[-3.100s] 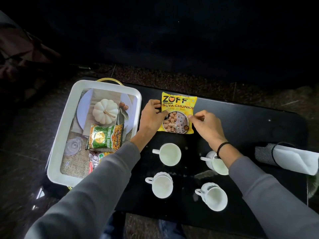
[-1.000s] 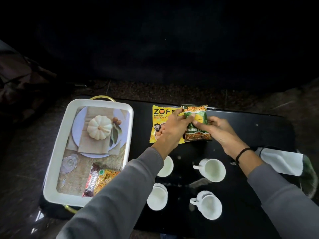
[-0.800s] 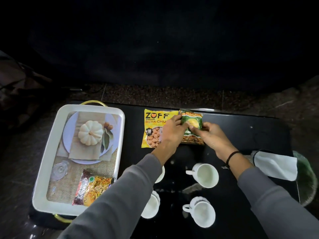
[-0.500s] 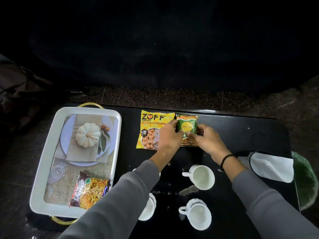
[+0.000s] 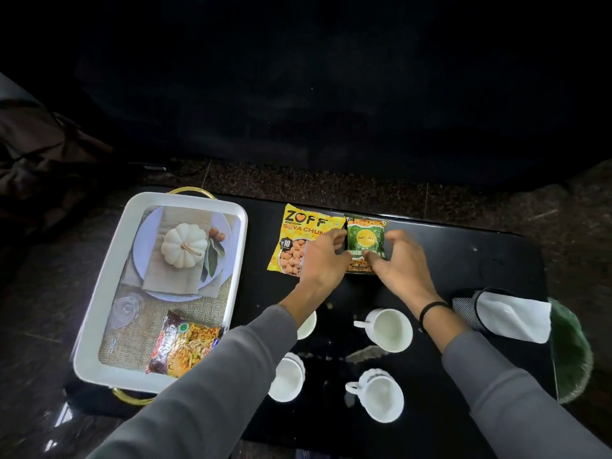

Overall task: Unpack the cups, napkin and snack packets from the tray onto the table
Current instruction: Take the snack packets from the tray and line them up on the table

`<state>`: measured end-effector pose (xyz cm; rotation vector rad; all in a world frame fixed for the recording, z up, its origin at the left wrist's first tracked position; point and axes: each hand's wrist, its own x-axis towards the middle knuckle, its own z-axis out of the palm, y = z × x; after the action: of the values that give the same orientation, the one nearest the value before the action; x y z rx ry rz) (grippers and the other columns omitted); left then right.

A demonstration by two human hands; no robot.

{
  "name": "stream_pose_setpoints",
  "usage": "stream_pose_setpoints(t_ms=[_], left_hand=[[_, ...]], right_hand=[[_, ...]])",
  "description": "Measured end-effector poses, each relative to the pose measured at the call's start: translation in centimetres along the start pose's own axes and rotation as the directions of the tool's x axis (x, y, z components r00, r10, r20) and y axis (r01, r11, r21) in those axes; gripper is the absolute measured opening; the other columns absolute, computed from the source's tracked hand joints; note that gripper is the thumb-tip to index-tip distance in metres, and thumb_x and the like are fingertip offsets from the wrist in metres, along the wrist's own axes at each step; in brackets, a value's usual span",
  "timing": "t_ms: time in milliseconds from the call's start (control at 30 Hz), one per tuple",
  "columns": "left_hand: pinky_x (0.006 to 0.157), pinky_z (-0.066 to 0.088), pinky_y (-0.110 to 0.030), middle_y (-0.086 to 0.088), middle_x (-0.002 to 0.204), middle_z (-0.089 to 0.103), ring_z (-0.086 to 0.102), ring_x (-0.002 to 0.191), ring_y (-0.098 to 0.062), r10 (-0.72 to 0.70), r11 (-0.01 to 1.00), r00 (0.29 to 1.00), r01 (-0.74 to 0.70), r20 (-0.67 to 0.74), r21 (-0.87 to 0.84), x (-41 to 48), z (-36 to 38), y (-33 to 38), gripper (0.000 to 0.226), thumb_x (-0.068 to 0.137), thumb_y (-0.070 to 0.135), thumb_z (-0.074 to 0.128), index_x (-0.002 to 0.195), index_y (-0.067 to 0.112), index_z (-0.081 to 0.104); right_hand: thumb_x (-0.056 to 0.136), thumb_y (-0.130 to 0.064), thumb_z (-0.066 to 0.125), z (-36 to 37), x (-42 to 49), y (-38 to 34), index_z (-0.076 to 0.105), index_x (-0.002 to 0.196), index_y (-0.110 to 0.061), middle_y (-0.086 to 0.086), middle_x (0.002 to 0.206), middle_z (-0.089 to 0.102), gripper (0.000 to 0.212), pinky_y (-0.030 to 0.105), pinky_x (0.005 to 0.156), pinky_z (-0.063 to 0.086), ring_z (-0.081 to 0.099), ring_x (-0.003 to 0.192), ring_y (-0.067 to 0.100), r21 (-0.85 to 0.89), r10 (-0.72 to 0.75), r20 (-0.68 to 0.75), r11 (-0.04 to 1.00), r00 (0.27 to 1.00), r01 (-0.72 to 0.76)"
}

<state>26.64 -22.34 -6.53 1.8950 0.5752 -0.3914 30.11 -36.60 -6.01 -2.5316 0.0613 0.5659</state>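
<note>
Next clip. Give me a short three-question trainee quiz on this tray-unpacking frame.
1. True or false: no snack packet is left in the white rectangular tray.
2. How many white ceramic cups stand on the black table?
3. Where does the green snack packet lie relative to the yellow Zoff soya-chunks packet? A: left. B: right. C: underneath.
Key: 1 false, a red-and-yellow snack packet lies there; 2 four; 3 B.

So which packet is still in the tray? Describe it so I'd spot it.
Start at the white tray at the left end of the black table. In its near right corner lies a packet, just left of a grey sleeve. It is dark red with orange-yellow mix pictured, unlike the yellow packet and green packet out on the table.
</note>
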Motion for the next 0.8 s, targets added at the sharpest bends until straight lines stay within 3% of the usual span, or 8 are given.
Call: stream_pose_setpoints(t_ms=[100,167,267,400,467,600,667,800], left_hand=[[0.105,0.043,-0.02,-0.006,0.136,0.065,0.059,0.128,-0.016,0.029,1.0,0.999,-0.029,-0.03,0.003,-1.0,-2.4,0.0,0.045,0.096,0.006,0.065,0.14,0.008,0.057],[0.107,0.046,-0.025,-0.005,0.133,0.067,0.061,0.125,-0.015,0.028,0.999,0.998,-0.029,-0.051,-0.02,-1.7,-4.5,-0.6,0.043,0.095,0.005,0.065,0.138,0.008,0.059],[0.099,0.049,-0.023,-0.006,0.127,0.07,0.064,0.118,-0.016,-0.001,0.999,0.996,-0.003,-0.091,-0.042,-2.7,-8.1,-2.6,0.041,0.093,0.003,0.066,0.134,0.008,0.063],[0.095,0.047,-0.016,-0.013,0.125,0.069,0.065,0.119,-0.021,-0.072,0.993,0.987,0.057,-0.141,-0.106,-4.0,-13.1,-6.6,0.039,0.092,-0.001,0.065,0.131,0.002,0.064],[0.097,0.049,-0.02,-0.012,0.124,0.07,0.066,0.117,-0.021,-0.11,0.99,0.98,0.094,-0.164,-0.101,-4.8,-15.5,-8.9,0.038,0.092,0.001,0.066,0.13,0.003,0.064],[0.092,0.048,-0.021,-0.008,0.124,0.07,0.065,0.116,-0.018,-0.188,0.981,0.967,0.176,-0.172,-0.086,-6.1,-19.6,-13.3,0.038,0.092,0.003,0.065,0.129,0.006,0.065],[0.091,0.048,-0.022,-0.008,0.12,0.072,0.067,0.113,-0.019,-0.233,0.972,0.956,0.227,-0.181,-0.055,-6.9,-21.5,-15.6,0.036,0.089,0.002,0.066,0.124,0.007,0.068],[0.092,0.055,-0.038,-0.005,0.113,0.072,0.067,0.105,-0.025,-0.34,0.925,0.919,0.365,-0.2,0.103,-8.4,-23.8,-19.4,0.029,0.089,0.009,0.06,0.117,0.013,0.066]], right_hand=[[0.091,-0.033,0.071,-0.1,-1.2,-2.4,0.053,0.129,-0.009,0.009,0.13,0.054,0.049,0.037,0.105,0.038,0.045,0.129,0.028,-0.036,-0.063,0.011,0.997,0.998,0.063],[0.091,-0.033,0.071,0.5,-2.0,-4.4,0.054,0.126,-0.011,0.008,0.126,0.054,0.045,0.034,0.099,0.038,0.045,0.128,0.027,-0.035,-0.093,0.034,0.995,0.995,0.094],[0.091,-0.033,0.071,2.4,-3.3,-7.6,0.056,0.12,-0.013,0.003,0.116,0.054,0.038,0.032,0.088,0.038,0.049,0.121,0.027,-0.037,-0.137,0.087,0.989,0.987,0.141],[0.092,-0.033,0.07,6.6,-5.0,-11.8,0.059,0.118,-0.015,0.005,0.121,0.058,0.033,0.033,0.089,0.044,0.053,0.119,0.025,-0.011,-0.187,0.158,0.981,0.969,0.191],[0.093,-0.034,0.07,9.1,-6.0,-13.8,0.059,0.12,-0.017,0.003,0.122,0.06,0.034,0.031,0.089,0.045,0.055,0.117,0.022,0.012,-0.214,0.203,0.976,0.956,0.216],[0.093,-0.031,0.07,13.7,-7.7,-17.1,0.06,0.116,-0.018,0.0,0.116,0.064,0.028,0.023,0.078,0.041,0.059,0.104,0.013,0.028,-0.257,0.308,0.965,0.916,0.261],[0.092,-0.029,0.071,16.1,-8.5,-18.3,0.06,0.113,-0.017,0.002,0.113,0.066,0.027,0.026,0.076,0.045,0.062,0.104,0.016,-0.008,-0.247,0.391,0.962,0.887,0.271],[0.081,-0.051,0.078,19.6,-9.6,-19.6,0.059,0.115,-0.016,0.004,0.116,0.065,0.052,0.038,0.086,0.053,0.062,0.108,0.023,-0.142,-0.153,0.581,0.948,0.8,0.284]])
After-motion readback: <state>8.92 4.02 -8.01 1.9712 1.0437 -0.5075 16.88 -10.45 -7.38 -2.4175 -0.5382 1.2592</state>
